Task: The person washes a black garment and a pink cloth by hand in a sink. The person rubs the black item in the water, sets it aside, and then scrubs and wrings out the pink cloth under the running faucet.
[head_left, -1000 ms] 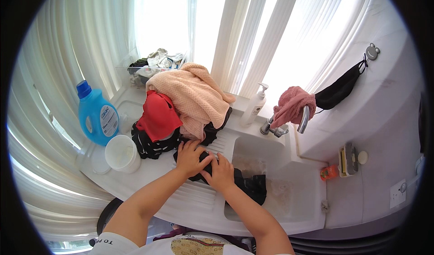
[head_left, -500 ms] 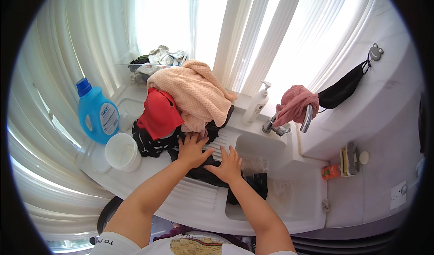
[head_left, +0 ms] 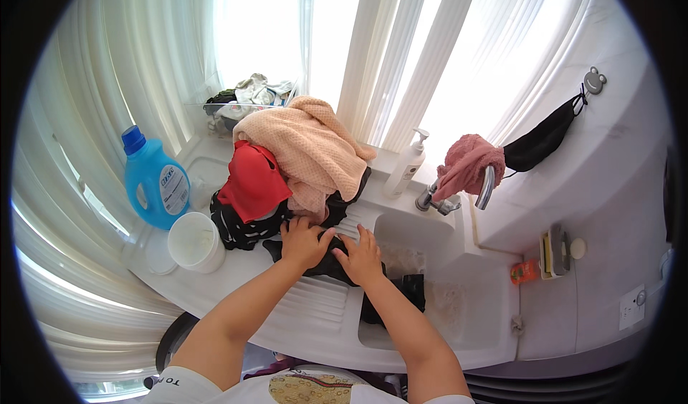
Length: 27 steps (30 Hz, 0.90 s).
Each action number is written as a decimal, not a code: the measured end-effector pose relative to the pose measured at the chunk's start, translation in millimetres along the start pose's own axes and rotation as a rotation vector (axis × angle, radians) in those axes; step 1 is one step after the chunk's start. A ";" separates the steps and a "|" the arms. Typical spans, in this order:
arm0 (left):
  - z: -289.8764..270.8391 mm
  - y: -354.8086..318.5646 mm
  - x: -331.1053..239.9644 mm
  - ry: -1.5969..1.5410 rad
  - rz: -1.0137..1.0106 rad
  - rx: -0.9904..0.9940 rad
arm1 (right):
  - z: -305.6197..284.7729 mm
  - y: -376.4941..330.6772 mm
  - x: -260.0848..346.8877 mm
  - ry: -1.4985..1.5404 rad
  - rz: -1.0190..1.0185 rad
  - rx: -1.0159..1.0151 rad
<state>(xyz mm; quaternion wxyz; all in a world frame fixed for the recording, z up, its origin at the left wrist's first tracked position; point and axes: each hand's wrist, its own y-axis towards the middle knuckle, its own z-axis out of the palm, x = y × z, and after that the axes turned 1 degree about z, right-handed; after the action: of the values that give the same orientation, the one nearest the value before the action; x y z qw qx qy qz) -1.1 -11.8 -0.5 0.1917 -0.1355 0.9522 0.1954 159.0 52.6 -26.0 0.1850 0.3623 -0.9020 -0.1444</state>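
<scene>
Both hands press down on a black garment (head_left: 337, 264) that lies across the ribbed washboard slope (head_left: 315, 307) of the white sink unit (head_left: 494, 332), a placement that suits scrubbing, since the ridges give the cloth something to rub against and let water drain toward the basin. The left hand (head_left: 304, 240) rests flat with fingers curled over the upper end of the garment, just in front of the laundry pile, and the right hand (head_left: 362, 255) lies beside it, palm down and fingers spread on the cloth; neither is clenched into a fist, and both seem to pin and push the fabric rather than lift it. The garment runs from under the hands down toward the basin (head_left: 430, 289), where its lower end hangs into the water at the basin's left edge. Behind the hands, a heap of clothes waits: a peach towel (head_left: 308, 146) on top, a red garment (head_left: 252, 182) below it and a black dotted piece (head_left: 240, 228) at the bottom, likely stacked there to stay within reach. Left of the heap stand a blue detergent bottle (head_left: 154, 182) and a white tub (head_left: 195, 240). Right of the heap, a white pump bottle (head_left: 406, 167) stands by the tap (head_left: 487, 185), over which a pink cloth (head_left: 464, 162) is draped.
</scene>
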 end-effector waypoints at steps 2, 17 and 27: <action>-5.5 -12.2 0.7 -0.011 0.066 -0.005 | 1.5 -15.4 -1.3 0.066 -0.010 0.082; -6.4 -18.0 -3.5 0.017 -0.022 -0.126 | -15.2 -26.0 14.6 0.125 0.114 0.197; -3.6 -48.4 12.1 -0.112 0.244 -0.103 | -16.4 -42.4 5.9 0.202 -0.180 -0.006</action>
<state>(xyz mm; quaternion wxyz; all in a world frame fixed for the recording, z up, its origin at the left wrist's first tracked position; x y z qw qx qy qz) 3.1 -58.5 -17.9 0.2120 -0.0171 0.9382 0.2731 187.7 16.9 -26.7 0.2620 0.4540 -0.8423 -0.1258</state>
